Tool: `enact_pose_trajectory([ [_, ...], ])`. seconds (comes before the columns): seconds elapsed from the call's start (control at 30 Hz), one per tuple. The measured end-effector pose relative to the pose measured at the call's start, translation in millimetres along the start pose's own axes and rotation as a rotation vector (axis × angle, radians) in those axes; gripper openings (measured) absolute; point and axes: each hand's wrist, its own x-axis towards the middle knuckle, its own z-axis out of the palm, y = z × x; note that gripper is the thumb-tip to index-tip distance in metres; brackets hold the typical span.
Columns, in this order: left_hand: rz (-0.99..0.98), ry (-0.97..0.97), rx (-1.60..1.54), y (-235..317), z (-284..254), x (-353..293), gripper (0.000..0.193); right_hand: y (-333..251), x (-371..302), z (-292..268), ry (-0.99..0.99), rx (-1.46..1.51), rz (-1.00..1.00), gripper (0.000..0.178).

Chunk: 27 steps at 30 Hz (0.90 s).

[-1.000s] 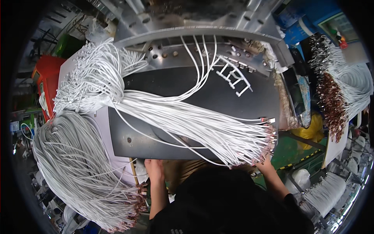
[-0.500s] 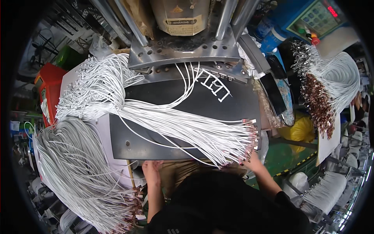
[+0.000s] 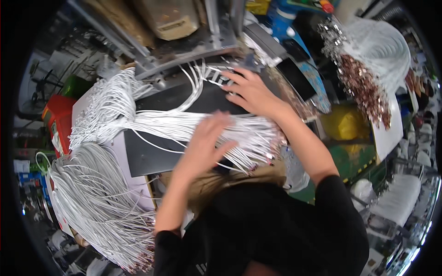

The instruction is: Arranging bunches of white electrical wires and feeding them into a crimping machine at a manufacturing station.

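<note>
A bundle of white cables point(image 3: 161, 122) lies across the black work plate point(image 3: 140, 158), its tipped ends fanned toward the right. Over the middle of that bundle is my left hand point(image 3: 205, 142), thumb apart and fingers stretched; motion blurs it, so contact with the cables is unclear. My right hand point(image 3: 253, 94) reaches farther forward with spread fingers. Its fingertips are at a white plastic frame-like piece point(image 3: 214, 73) under the machine's front edge, partly hidden by the fingers. A few white cables point(image 3: 195, 92) curve from beside that piece back into the bundle.
A metal press with upright rods point(image 3: 212, 18) stands at the far side. Grey-white cables point(image 3: 96, 198) hang in a large bundle at the left, near a red box point(image 3: 60, 117). Coiled white cables point(image 3: 377, 55) with metal ends sit at the right, beyond a yellow bag point(image 3: 343, 122).
Both hands have risen from the plate's near edge: the left onto the cable bundle, the right forward to the white plastic piece. The whole view has shifted and tilted.
</note>
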Motion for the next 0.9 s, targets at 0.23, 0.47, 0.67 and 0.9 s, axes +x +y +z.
enact_pose_trajectory([
  [0.23,-0.295,-0.292,0.296,-70.1,-87.3,0.8,0.039,44.1,-123.3,-63.9,-0.005,0.623,0.345,0.028],
  [0.47,-0.336,-0.459,0.302,-113.8,-120.4,10.3,0.023,110.9,-357.9,-12.5,0.129,0.875,1.008,0.036],
  [0.67,-0.529,-0.209,0.125,-121.5,-124.3,4.8,0.018,104.9,-488.3,146.2,-0.084,-0.077,0.957,0.033],
  [0.9,-0.662,-0.085,0.208,-60.1,-97.2,24.7,0.027,58.1,-279.1,8.7,0.621,0.196,0.927,0.014],
])
